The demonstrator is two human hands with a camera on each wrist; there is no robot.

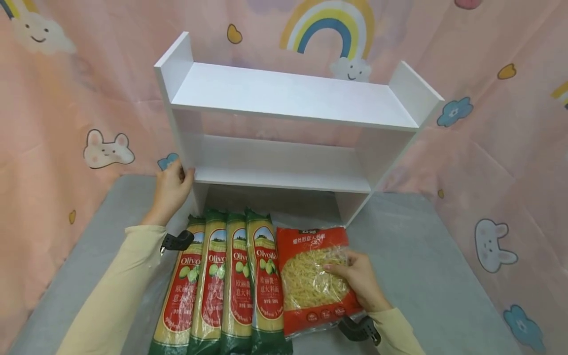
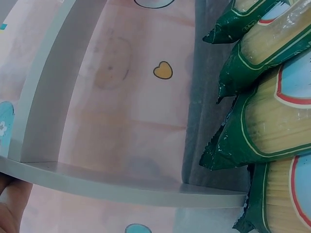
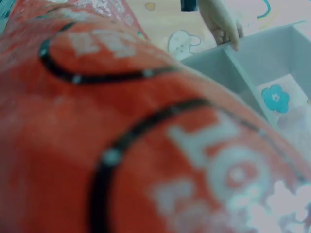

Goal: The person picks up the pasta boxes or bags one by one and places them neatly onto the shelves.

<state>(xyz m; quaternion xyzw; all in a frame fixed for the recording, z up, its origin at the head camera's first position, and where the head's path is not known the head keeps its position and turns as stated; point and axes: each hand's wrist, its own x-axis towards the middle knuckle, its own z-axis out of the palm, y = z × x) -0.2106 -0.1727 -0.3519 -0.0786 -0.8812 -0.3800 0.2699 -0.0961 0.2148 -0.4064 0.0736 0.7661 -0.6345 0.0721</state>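
Before the shelf (image 1: pixel 293 93) (gripped by the left hand (image 1: pixel 170 190)), a pasta bag (image 1: pixel 308 276) is pinched by the right hand (image 1: pixel 361 281); spaghetti packs (image 1: pixel 237 286) are laid on the grey surface (image 1: pixel 426 276), backed by pink curtain (image 1: pixel 483 44).

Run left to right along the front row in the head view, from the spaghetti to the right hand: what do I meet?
First Olivoilà spaghetti pack, second spaghetti pack, third spaghetti pack, fourth spaghetti pack, red spiral-pasta bag, right hand gripping its right side.
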